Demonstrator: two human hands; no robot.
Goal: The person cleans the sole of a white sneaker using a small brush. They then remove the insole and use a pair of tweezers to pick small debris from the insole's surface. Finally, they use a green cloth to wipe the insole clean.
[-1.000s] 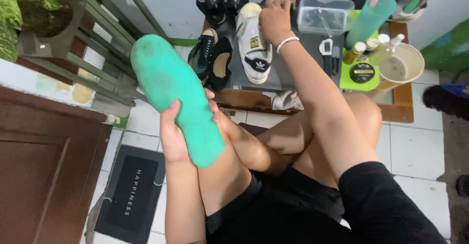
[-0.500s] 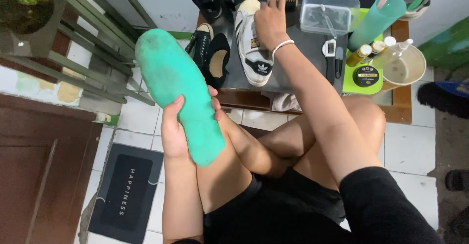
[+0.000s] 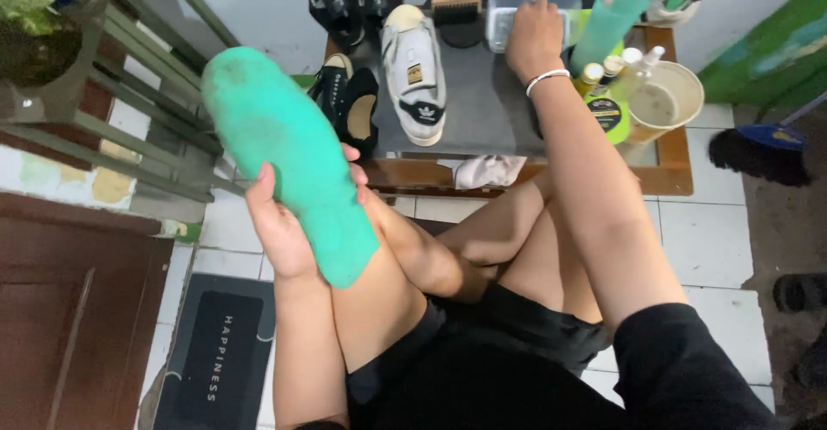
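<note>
Left of centre: flat green foam shoe insole (image 3: 289,158), pinched at its lower half by left hand (image 3: 289,227). Probably light, bendable, best held mid-length. Upper centre: right hand (image 3: 534,38) resting on clear plastic box (image 3: 508,16), grip hidden.

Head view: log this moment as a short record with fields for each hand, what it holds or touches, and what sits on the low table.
left hand: grips a green shoe sole, underside facing the camera, raised above the knee
right hand: reaches to the clear plastic box at the back of the table, resting on it; wears a white wristband
low table: holds a white sneaker, a brush, a green tumbler, a cream bowl, small bottles
floor: white tiles, dark doormat
</note>
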